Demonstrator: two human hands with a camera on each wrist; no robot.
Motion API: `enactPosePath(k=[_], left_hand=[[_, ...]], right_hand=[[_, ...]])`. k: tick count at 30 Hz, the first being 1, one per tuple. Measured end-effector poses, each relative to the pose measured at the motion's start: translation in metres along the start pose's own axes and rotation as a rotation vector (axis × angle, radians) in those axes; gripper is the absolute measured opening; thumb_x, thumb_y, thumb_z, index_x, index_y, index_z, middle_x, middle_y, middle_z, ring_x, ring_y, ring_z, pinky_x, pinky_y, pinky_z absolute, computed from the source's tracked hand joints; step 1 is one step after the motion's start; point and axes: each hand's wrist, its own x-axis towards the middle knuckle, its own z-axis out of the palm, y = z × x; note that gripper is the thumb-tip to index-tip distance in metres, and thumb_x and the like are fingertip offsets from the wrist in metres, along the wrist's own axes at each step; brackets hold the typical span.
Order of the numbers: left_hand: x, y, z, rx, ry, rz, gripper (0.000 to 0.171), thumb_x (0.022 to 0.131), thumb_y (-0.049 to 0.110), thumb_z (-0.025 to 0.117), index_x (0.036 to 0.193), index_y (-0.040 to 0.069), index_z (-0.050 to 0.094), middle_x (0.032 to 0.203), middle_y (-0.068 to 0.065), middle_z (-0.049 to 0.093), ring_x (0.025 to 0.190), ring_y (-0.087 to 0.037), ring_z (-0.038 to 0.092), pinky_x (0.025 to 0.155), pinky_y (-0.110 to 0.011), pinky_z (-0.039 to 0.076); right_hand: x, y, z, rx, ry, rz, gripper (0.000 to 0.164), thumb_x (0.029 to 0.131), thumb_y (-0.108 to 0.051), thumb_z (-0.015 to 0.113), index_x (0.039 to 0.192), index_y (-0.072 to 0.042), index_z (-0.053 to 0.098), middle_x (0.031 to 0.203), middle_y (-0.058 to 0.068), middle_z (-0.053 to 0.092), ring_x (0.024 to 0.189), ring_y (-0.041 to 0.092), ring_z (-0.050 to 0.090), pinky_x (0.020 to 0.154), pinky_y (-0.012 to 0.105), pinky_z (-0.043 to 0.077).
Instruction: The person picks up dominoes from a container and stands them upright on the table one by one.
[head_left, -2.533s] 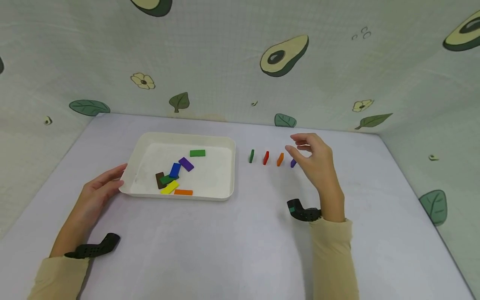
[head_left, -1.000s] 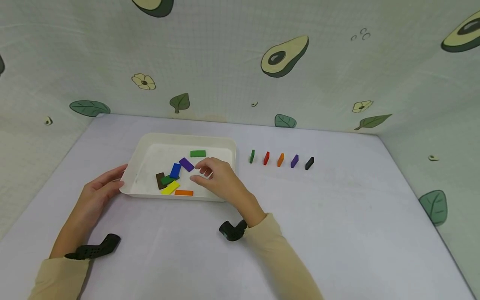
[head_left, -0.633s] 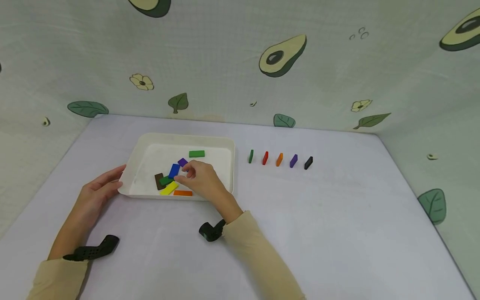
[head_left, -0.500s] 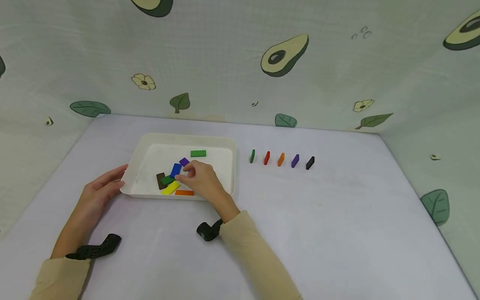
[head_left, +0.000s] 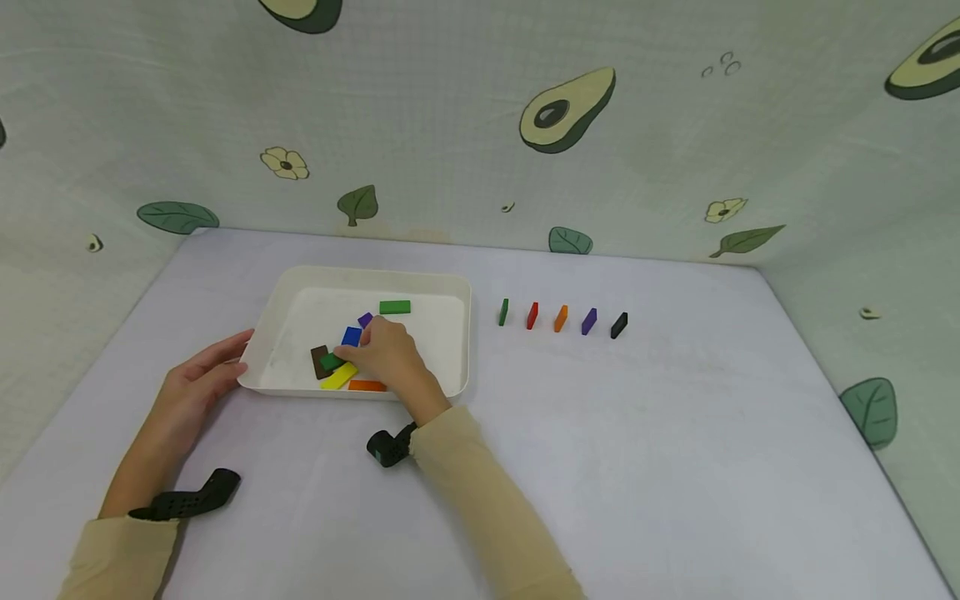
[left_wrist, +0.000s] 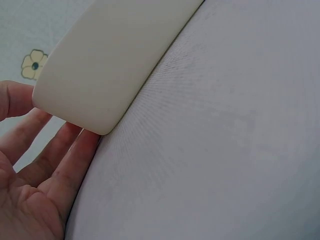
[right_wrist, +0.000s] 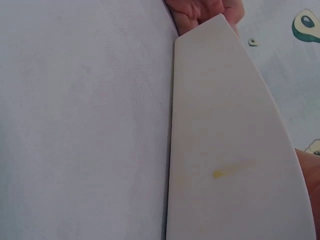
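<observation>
My left hand [head_left: 197, 385] rests its fingertips against the left end of the white tray [head_left: 457, 333]; the left wrist view shows extended fingers [left_wrist: 70, 160] along the wall. My right hand [head_left: 390, 354] reaches down inside the tray, thumb at a dark green domino [head_left: 327, 362] and fingertips over the partly covered blue domino [head_left: 351, 336]. Whether it grips one, I cannot tell. Around it lie a brown domino [head_left: 318, 363], a yellow one, an orange domino [head_left: 366, 386], a half-hidden purple domino [head_left: 364, 320] and a lighter green domino [head_left: 394, 307].
Right of the tray, several dominoes stand upright, spaced in a row: green [head_left: 503, 312], red [head_left: 532, 316], orange [head_left: 561, 318], purple [head_left: 589, 322] and a black domino [head_left: 618, 325]. A white cloth [head_left: 675, 467] covers the table; a printed curtain [head_left: 450, 125] hangs behind.
My right hand has moved from the row's right end leftward into the tray, then lower among the dominoes. A black domino now shows standing at the row's end. The left hand stays put.
</observation>
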Motion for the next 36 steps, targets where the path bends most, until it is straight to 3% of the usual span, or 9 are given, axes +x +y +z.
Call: enactPosePath(k=[5, 18, 27, 33, 36], left_hand=[[0.000, 0.000, 0.000, -0.010, -0.003, 0.002, 0.048, 0.094, 0.018, 0.055, 0.140, 0.016, 0.043, 0.140, 0.013, 0.044, 0.109, 0.011, 0.049, 0.082, -0.003, 0.043], [0.000, -0.003, -0.003, -0.020, -0.007, 0.004, 0.047, 0.094, 0.018, 0.055, 0.140, 0.015, 0.044, 0.141, 0.015, 0.042, 0.108, 0.012, 0.048, 0.081, -0.002, 0.042], [0.001, -0.001, -0.001, -0.040, -0.010, 0.014, 0.047, 0.094, 0.017, 0.054, 0.140, 0.013, 0.043, 0.138, 0.016, 0.045, 0.109, 0.012, 0.048, 0.082, -0.003, 0.042], [0.002, -0.001, 0.001, -0.006, 0.012, 0.001, 0.049, 0.094, 0.020, 0.055, 0.141, 0.013, 0.042, 0.137, 0.016, 0.045, 0.109, 0.011, 0.048, 0.082, -0.002, 0.042], [0.001, -0.001, 0.001, -0.005, 0.011, -0.001, 0.049, 0.094, 0.020, 0.055, 0.141, 0.013, 0.041, 0.137, 0.016, 0.045, 0.109, 0.011, 0.048, 0.082, -0.002, 0.042]], right_hand=[[0.002, -0.005, 0.007, -0.058, 0.016, 0.056, 0.039, 0.078, -0.045, 0.071, 0.084, -0.010, 0.056, 0.066, 0.000, 0.049, 0.056, 0.013, 0.046, 0.047, 0.020, 0.034], [0.004, -0.009, 0.014, -0.133, 0.056, 0.069, 0.040, 0.081, -0.046, 0.068, 0.077, -0.008, 0.055, 0.056, -0.001, 0.037, 0.047, 0.011, 0.039, 0.041, 0.019, 0.027], [0.008, -0.010, 0.016, -0.199, 0.062, 0.076, 0.046, 0.081, -0.048, 0.067, 0.097, -0.005, 0.060, 0.066, 0.003, 0.054, 0.052, 0.012, 0.048, 0.041, 0.018, 0.033], [0.008, -0.005, 0.013, -0.151, 0.030, 0.037, 0.035, 0.081, -0.039, 0.070, 0.076, -0.007, 0.055, 0.057, -0.001, 0.040, 0.048, 0.010, 0.040, 0.041, 0.018, 0.028], [0.007, -0.003, 0.011, -0.134, 0.006, 0.014, 0.032, 0.081, -0.035, 0.071, 0.076, -0.007, 0.058, 0.060, -0.001, 0.044, 0.052, 0.010, 0.042, 0.044, 0.017, 0.031]])
